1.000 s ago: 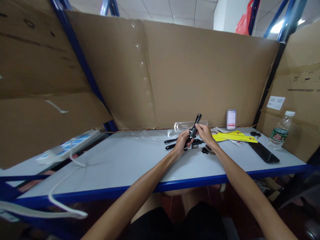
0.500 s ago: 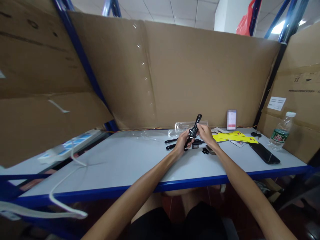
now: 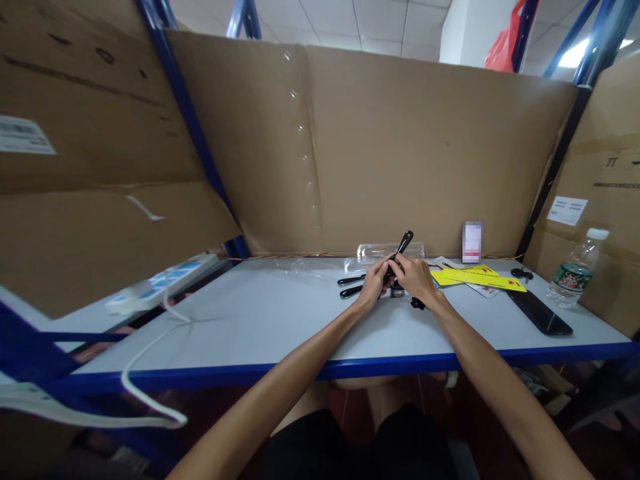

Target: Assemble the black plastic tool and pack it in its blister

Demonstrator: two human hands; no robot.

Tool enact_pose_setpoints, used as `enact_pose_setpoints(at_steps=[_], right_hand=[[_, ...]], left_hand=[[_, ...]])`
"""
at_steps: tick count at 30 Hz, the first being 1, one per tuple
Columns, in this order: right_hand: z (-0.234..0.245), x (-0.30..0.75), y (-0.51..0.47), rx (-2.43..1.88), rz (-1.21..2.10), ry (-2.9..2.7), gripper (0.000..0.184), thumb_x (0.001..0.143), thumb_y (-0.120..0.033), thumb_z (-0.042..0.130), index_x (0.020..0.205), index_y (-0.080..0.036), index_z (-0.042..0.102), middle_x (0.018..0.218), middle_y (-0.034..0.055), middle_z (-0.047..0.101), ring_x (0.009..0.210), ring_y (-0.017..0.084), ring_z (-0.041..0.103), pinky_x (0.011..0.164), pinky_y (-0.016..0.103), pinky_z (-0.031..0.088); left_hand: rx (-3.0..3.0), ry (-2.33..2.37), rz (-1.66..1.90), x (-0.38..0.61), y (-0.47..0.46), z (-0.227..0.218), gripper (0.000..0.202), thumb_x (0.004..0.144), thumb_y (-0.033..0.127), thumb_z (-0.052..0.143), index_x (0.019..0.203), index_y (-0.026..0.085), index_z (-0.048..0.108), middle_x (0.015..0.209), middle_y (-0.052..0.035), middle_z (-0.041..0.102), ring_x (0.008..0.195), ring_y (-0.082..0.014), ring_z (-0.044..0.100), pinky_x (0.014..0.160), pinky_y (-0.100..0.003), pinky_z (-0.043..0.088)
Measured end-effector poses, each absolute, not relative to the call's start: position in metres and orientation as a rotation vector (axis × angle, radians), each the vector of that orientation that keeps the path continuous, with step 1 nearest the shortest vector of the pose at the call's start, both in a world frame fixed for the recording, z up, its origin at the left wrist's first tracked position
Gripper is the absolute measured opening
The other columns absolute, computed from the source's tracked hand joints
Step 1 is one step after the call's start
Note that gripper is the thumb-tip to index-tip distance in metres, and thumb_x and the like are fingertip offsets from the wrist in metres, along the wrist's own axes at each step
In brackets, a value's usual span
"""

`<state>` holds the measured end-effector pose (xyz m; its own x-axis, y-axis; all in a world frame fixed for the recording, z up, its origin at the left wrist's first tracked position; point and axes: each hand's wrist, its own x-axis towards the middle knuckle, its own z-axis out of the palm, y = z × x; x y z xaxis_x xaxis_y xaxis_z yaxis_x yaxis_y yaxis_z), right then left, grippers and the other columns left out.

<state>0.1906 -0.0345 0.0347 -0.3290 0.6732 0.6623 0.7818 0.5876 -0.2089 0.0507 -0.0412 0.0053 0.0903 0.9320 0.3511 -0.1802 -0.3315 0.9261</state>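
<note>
A black spokeshave (image 3: pixel 406 241) is held tilted above the table, its far handle pointing up and away. My left hand (image 3: pixel 373 283) is closed around its lower part. My right hand (image 3: pixel 413 275) is closed at its middle, with fingertips meeting those of the left; they hide the central body. Beside my left hand, two black handles (image 3: pixel 351 291) lie on the table, their other ends covered by the hands. A small black part (image 3: pixel 417 303) lies under my right wrist.
Clear plastic packaging (image 3: pixel 367 252) lies behind the hands. To the right are yellow cards (image 3: pixel 493 278), a black phone (image 3: pixel 543 313), keys (image 3: pixel 521 273) and a water bottle (image 3: pixel 575 273). Another phone (image 3: pixel 471 241) leans against the cardboard. A power strip (image 3: pixel 165 283) and white cable are left.
My right hand has moved in over the spokeshave's middle, covering the body that showed before. The view has turned slightly left.
</note>
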Motion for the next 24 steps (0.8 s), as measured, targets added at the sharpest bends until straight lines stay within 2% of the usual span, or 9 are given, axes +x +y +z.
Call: enact_pose_setpoints(at_steps=[4, 8, 10, 14, 17, 20, 24], right_hand=[[0.033, 0.189, -0.034, -1.183, -0.218, -2.128, 0.024, 0.103, -0.033, 0.047, 0.105, -0.022, 0.068, 0.097, 0.0108, 0.076, 0.082, 0.024, 0.068, 0.066, 0.029, 0.034], [0.028, 0.185, -0.031, -1.212, -0.163, -2.078, 0.026, 0.103, -0.030, 0.044, 0.100, -0.021, 0.069, 0.090, 0.0095, 0.075, 0.076, 0.023, 0.067, 0.066, 0.028, 0.034], [0.028, 0.185, -0.029, -1.204, -0.120, -2.032, 0.031, 0.103, -0.033, 0.043, 0.091, -0.022, 0.069, 0.080, 0.0064, 0.073, 0.071, 0.021, 0.065, 0.064, 0.028, 0.033], [0.033, 0.194, -0.023, -1.119, -0.002, -1.809, 0.057, 0.105, -0.048, 0.030, 0.067, -0.020, 0.062, 0.064, 0.0036, 0.065, 0.063, 0.018, 0.061, 0.061, 0.027, 0.033], [0.036, 0.203, -0.016, -1.099, 0.051, -1.630, 0.064, 0.105, -0.054, 0.026, 0.060, -0.020, 0.057, 0.059, 0.0037, 0.062, 0.060, 0.018, 0.059, 0.062, 0.027, 0.035], [0.035, 0.207, -0.009, -1.103, 0.085, -1.603, 0.062, 0.103, -0.057, 0.028, 0.061, -0.021, 0.057, 0.059, 0.0034, 0.061, 0.061, 0.018, 0.058, 0.064, 0.027, 0.036], [0.033, 0.208, 0.002, -1.070, 0.272, -1.531, 0.052, 0.095, -0.064, 0.042, 0.080, -0.020, 0.065, 0.062, 0.0015, 0.062, 0.062, 0.018, 0.058, 0.061, 0.025, 0.039]], left_hand=[[1.417, 0.831, 1.440, 0.051, -0.039, 0.001, 0.064, 0.089, 0.055, 0.060, 0.139, 0.014, 0.060, 0.055, 0.0033, 0.050, 0.040, -0.0075, 0.036, 0.035, -0.017, 0.022], [1.436, 0.829, 1.434, 0.051, -0.038, -0.001, 0.064, 0.088, 0.055, 0.061, 0.138, 0.015, 0.060, 0.053, 0.0042, 0.050, 0.039, -0.0074, 0.035, 0.036, -0.017, 0.022], [1.411, 0.834, 1.422, 0.051, -0.040, 0.000, 0.064, 0.088, 0.055, 0.061, 0.138, 0.015, 0.059, 0.054, 0.0043, 0.050, 0.039, -0.0073, 0.035, 0.036, -0.017, 0.022], [1.293, 0.744, 1.365, 0.052, -0.046, 0.008, 0.060, 0.088, 0.051, 0.059, 0.137, 0.016, 0.055, 0.059, 0.0030, 0.054, 0.041, -0.0078, 0.037, 0.036, -0.017, 0.023], [1.215, 0.677, 1.333, 0.051, -0.049, 0.013, 0.053, 0.088, 0.050, 0.058, 0.131, 0.019, 0.054, 0.060, 0.0033, 0.054, 0.040, -0.0073, 0.036, 0.036, -0.016, 0.023], [1.143, 0.672, 1.317, 0.048, -0.046, 0.014, 0.043, 0.089, 0.050, 0.055, 0.120, 0.020, 0.053, 0.060, 0.0038, 0.053, 0.039, -0.0073, 0.035, 0.036, -0.015, 0.022], [1.155, 0.706, 1.161, 0.043, -0.042, 0.014, 0.030, 0.090, 0.049, 0.053, 0.103, 0.022, 0.049, 0.059, 0.0030, 0.053, 0.037, -0.0069, 0.033, 0.035, -0.015, 0.019]])
